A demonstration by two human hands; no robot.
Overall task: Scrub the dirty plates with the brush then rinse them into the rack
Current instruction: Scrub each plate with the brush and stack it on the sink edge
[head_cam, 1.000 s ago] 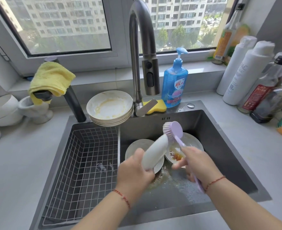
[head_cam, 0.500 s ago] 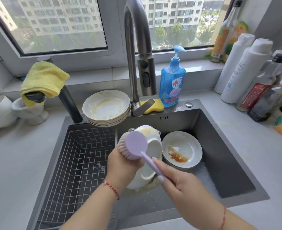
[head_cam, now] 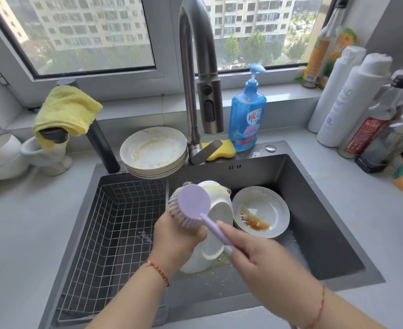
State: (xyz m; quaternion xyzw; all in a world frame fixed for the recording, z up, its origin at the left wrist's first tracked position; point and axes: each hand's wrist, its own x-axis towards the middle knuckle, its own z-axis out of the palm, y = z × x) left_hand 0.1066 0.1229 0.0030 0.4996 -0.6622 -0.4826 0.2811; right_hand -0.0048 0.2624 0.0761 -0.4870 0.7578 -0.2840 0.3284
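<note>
Holding a white round plate (head_cam: pixel 216 224) on edge over the dark steel sink (head_cam: pixel 314 210), left hand (head_cam: pixel 174 236) grips it; right hand (head_cam: pixel 255 255) grasps lilac round-headed brush (head_cam: pixel 193 205) against it. Sauce-stained white plate (head_cam: pixel 261 212) lies in sink; wire rack (head_cam: pixel 115 229) left.

Just one view here, a wide-angle cam on the person's head, looking forward and steeply down into the sink (head_cam: pixel 290 176) from right above its near edge, so there's no second view to share anything with. It sits close: both forearms come in from the bottom edge, and the left hand (head_cam: pixel 174 236) and right hand (head_cam: pixel 255 255) land about mid-frame, low of centre. The top of the frame reaches the window (head_cam: pixel 91 34) behind the tap (head_cam: pixel 195 74), the grey worktop (head_cam: pixel 17 233) spreads to both sides, and the lens bows straight lines near the edges.
</note>
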